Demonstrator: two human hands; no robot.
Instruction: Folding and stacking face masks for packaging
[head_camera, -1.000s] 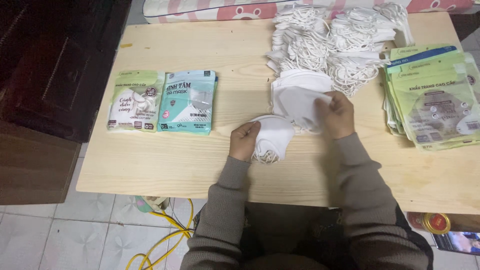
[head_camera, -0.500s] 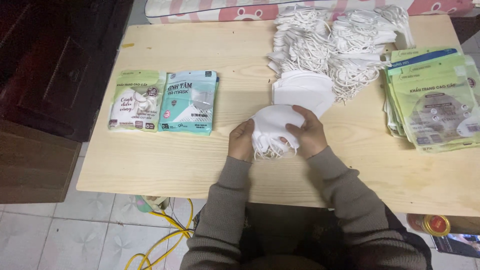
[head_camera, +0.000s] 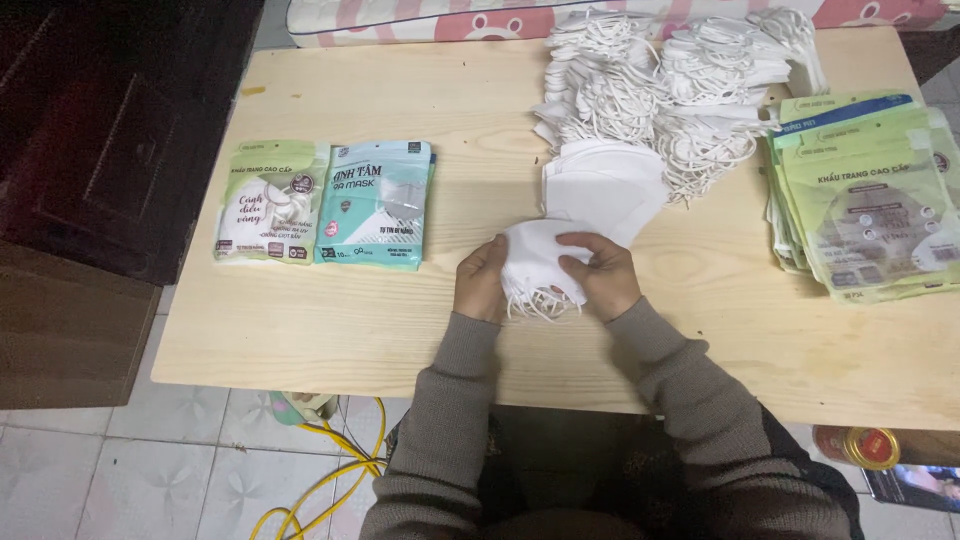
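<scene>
Hands (head_camera: 545, 275) grip white mask stack (head_camera: 535, 258), ear loops (head_camera: 540, 300) pointing toward the person.

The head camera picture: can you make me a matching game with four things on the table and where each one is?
Things:
1. small bunch of white masks
2. big heap of white masks
3. green and teal packets
4. stack of green pouches

Places:
A. at the right edge of the table
B. between the left hand and right hand
C. on the left part of the table, side by side
D. at the far side of the table, straps tangled

Pairs: 1-B, 2-D, 3-C, 4-A
</scene>
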